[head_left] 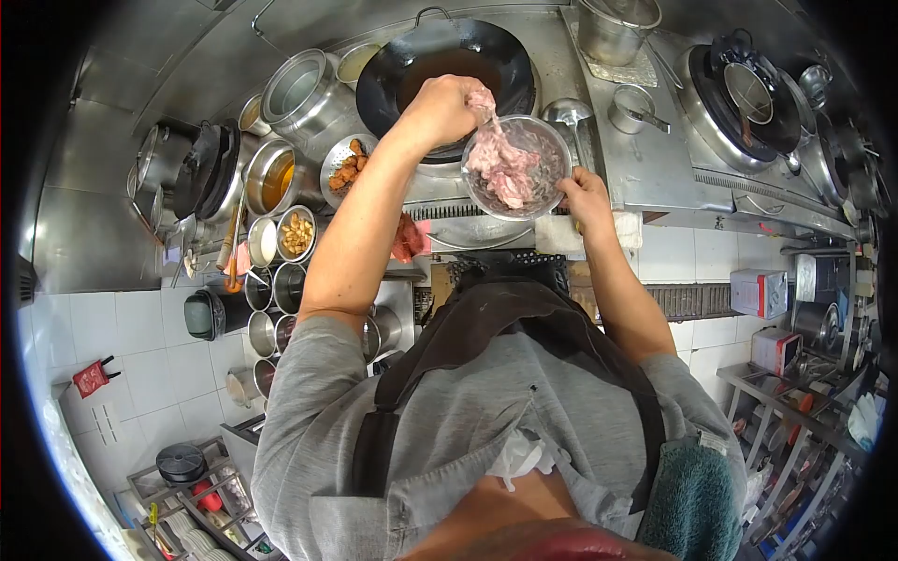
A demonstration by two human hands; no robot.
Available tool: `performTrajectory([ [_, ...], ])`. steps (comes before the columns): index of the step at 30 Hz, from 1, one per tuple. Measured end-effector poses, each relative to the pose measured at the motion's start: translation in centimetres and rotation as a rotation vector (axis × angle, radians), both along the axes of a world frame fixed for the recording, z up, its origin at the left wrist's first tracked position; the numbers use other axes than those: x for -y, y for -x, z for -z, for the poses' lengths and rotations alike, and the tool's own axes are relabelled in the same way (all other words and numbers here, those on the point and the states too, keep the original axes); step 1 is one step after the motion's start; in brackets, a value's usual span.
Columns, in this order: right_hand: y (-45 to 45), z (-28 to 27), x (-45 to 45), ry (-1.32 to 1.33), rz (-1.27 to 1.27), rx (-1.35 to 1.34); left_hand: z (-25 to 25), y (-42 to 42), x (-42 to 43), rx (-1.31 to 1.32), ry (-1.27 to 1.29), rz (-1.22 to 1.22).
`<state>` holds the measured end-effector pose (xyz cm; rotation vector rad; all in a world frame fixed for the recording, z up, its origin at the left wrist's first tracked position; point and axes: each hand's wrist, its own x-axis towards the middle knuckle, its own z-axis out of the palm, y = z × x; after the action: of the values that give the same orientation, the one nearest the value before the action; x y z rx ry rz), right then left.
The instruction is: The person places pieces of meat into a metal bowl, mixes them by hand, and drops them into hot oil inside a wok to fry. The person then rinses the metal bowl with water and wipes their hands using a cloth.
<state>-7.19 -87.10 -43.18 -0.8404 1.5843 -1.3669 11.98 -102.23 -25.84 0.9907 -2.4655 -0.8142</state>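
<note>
My left hand (441,114) is closed on raw pink meat (506,168), and slimy strands of it stretch from my fingers down into a bowl. My right hand (586,199) grips the rim of this metal bowl (556,148) at its right side, and the bowl tilts a little. Behind them a large black wok (382,97) sits on the stove with dark liquid in its bottom. My left hand is over the wok's near edge. The bowl partly covers the wok's near right side.
Left of the wok stand a large metal pot (297,86), a perforated strainer with browned pieces (348,169) and a pot of amber liquid (278,179). A ladle (568,112) rests to the right. Farther right is a second wok (708,117) holding a strainer.
</note>
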Motion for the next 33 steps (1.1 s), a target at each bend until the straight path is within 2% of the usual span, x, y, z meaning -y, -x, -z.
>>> performTrajectory([
  [4,0.4,1.2,1.0,0.011,-0.023,-0.099,-1.1,0.0,0.7,0.030,-0.016,0.014],
  [7,0.2,1.9,1.1,0.003,-0.041,-0.141,-2.3,-0.5,0.9,-0.059,0.034,0.021],
  [10,-0.1,1.1,1.1,0.015,-0.034,-0.109,-3.2,-0.9,2.2,-0.123,-0.032,-0.039],
  [13,0.3,2.6,1.4,0.004,-0.045,-0.118,-5.2,-1.5,4.0,-0.255,-0.169,-0.111],
  [15,0.9,5.0,1.6,-0.025,-0.064,-0.116,-5.9,-2.1,6.4,-0.261,-0.146,-0.163],
  [18,0.2,3.0,0.5,-0.030,-0.002,0.054,-6.0,-2.8,9.4,-0.174,-0.029,-0.211],
  [19,0.1,2.9,0.1,-0.035,0.028,0.151,-5.3,-3.1,10.4,-0.109,-0.098,-0.206],
  [23,0.3,2.1,-1.8,-0.054,0.075,0.111,1.5,-4.0,15.9,0.114,-0.213,-0.151],
  [25,0.6,1.8,-2.9,-0.036,0.099,0.166,6.9,-3.8,19.6,0.391,0.031,-0.189],
  [27,1.0,1.3,-4.0,-0.059,0.101,0.178,10.1,-3.1,21.7,0.654,0.311,-0.092],
  [28,1.3,1.7,-4.5,-0.099,0.118,0.152,12.6,-2.8,24.7,0.856,0.345,-0.024],
  [29,1.3,1.5,-4.9,-0.102,0.132,0.147,13.2,-2.7,25.8,0.847,0.347,-0.010],
  [31,1.4,0.9,-5.8,-0.090,0.196,0.155,14.1,-2.3,27.8,0.661,0.269,-0.137],
  [32,1.4,0.8,-6.3,-0.094,0.218,0.162,14.5,-1.4,29.0,0.583,0.157,-0.295],
  [33,1.5,0.7,-6.7,-0.094,0.225,0.155,14.8,-0.9,30.2,0.515,0.223,-0.305],
])
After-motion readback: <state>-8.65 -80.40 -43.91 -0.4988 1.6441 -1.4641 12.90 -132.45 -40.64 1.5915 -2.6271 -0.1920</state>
